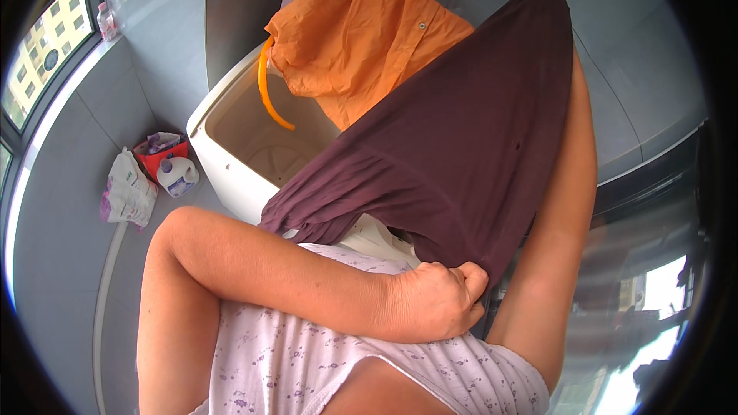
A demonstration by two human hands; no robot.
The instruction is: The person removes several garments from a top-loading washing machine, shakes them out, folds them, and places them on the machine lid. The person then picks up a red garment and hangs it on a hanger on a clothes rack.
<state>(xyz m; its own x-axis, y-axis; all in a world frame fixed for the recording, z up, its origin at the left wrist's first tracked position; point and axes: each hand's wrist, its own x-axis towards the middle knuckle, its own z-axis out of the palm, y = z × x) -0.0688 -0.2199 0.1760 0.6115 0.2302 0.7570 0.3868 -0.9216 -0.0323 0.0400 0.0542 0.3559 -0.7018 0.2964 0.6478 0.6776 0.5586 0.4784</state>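
Observation:
My left hand [441, 302] is a fist around the lower edge of a dark maroon garment [455, 144], close to my waist. The cloth stretches up from that fist to a raised corner at the upper right. My right arm [568, 196] reaches up along the garment's right edge. The cloth covers my right hand, so its grip is hidden. A small hole shows in the maroon fabric. Gathered folds of it hang at the left, over the near side of a white washing machine tub [236, 170].
An orange buttoned garment [369, 40] hangs over the tub's far side, near an orange curved strip [268, 89]. On the floor at left are a white detergent jug [177, 176], a red bag [164, 153] and a white plastic bag [131, 190]. A bottle [106, 22] stands on the windowsill.

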